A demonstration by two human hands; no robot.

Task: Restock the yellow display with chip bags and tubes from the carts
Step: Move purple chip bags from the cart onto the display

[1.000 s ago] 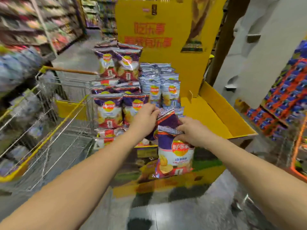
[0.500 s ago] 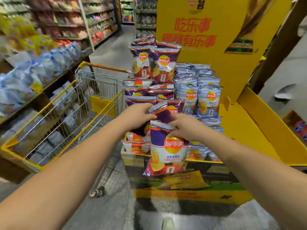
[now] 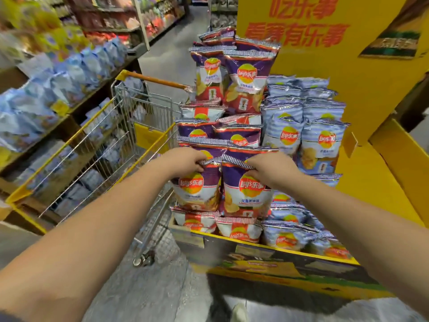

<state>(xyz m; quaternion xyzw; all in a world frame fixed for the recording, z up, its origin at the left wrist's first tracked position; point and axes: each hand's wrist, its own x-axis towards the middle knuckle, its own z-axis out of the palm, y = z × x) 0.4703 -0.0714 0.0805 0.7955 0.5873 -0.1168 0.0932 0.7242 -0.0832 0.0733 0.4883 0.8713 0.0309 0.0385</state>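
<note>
Left hand [image 3: 185, 162] pinches top edge of one purple chip bag [image 3: 197, 187], right hand [image 3: 267, 169] another [image 3: 248, 191]; both stand upright at the front of the stack. Yellow display [image 3: 376, 182]: left side stacked, right floor bare; cart [image 3: 111, 140] apparently holds more — restock partly done

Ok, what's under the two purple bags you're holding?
Red-and-white chip bags lie flat under the two purple chip bags, in the yellow display. Anything deeper is covered.

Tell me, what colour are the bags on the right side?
Pale blue chip bags, with a red-and-yellow logo, seen in the head view.
</note>
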